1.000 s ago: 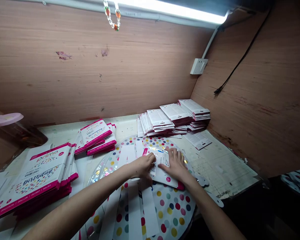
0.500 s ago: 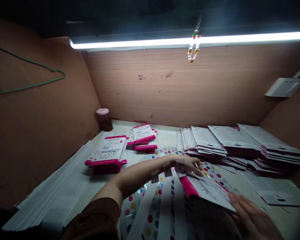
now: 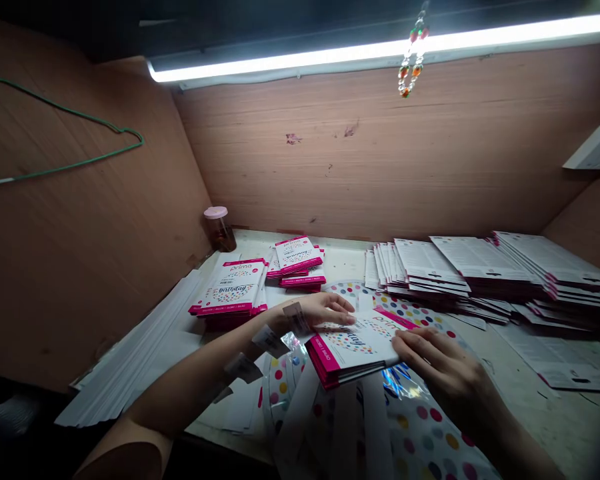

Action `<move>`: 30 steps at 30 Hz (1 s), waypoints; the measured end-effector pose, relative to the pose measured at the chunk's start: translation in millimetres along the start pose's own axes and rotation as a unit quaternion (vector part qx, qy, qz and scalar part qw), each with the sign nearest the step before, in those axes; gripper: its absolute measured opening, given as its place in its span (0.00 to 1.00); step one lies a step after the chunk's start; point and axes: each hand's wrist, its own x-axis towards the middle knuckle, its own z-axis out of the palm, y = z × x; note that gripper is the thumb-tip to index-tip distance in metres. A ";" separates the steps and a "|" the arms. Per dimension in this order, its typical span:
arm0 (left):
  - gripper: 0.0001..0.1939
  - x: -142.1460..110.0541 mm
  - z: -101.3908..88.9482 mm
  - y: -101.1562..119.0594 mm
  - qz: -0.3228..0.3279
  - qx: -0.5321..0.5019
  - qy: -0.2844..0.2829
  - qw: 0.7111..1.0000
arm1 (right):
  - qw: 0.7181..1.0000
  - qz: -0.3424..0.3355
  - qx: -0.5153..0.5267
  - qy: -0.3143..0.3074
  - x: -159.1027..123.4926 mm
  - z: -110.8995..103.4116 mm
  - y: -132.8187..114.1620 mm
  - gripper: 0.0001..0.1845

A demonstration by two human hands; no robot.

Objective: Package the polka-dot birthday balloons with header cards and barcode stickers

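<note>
A small stack of white and pink printed packets (image 3: 363, 347), lettered "prima" and "birthday", is between my hands, tilted above a dotted clear plastic sheet (image 3: 415, 427). My left hand (image 3: 330, 312) is closed at its far left side, fingertips curled onto the top packet. My right hand (image 3: 440, 360) grips the right edge, thumb side toward me and fingers bent over the top. Several barcode stickers (image 3: 270, 341) hang from my left wrist and forearm. Long white paper strips (image 3: 343, 427) lie below the stack, partly in shadow.
Similar packets are piled at left (image 3: 235, 287) and centre back (image 3: 297, 257). White-backed cards (image 3: 480, 260) stand stacked at right. Long paper sheets (image 3: 145, 360) line the left side. A pink-lidded jar (image 3: 220, 230) sits in the back corner; a green hanger (image 3: 80, 120) hangs left.
The packet stack has moved left and turned flatter. My left hand has drawn back to the left, and my right hand has come farther into view, onto the right edge.
</note>
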 end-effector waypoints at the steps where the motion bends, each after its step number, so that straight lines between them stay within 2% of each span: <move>1: 0.27 -1.7 2.9 1.2 0.001 -0.003 -0.008 1.000 | 1.000 -0.004 -0.011 -0.010 0.6 -3.1 -1.5 0.16; 7: 0.29 0.8 15.3 10.2 0.038 -0.063 -0.029 0.997 | 0.997 -0.012 -0.054 -0.048 -2.0 -16.6 -3.3 0.16; 12: 0.29 6.5 19.4 10.2 0.077 -0.118 -0.008 0.990 | 0.993 -0.039 -0.084 -0.068 0.8 -23.1 -1.5 0.19; 18: 0.29 13.0 22.8 -1.8 0.076 -0.163 0.000 0.984 | 0.986 -0.067 -0.085 -0.123 6.4 -23.1 7.2 0.18; 22: 0.28 17.8 22.8 -7.3 0.086 -0.207 0.014 0.974 | 0.981 -0.105 -0.103 -0.130 16.6 -27.6 11.5 0.18; 25: 0.26 18.6 23.2 -6.5 0.102 -0.241 0.027 0.965 | 0.973 -0.136 -0.123 -0.140 22.7 -30.7 14.4 0.17; 30: 0.24 17.6 26.9 -1.8 0.113 -0.279 0.039 0.953 | 0.968 -0.146 -0.134 -0.155 25.0 -30.6 22.2 0.17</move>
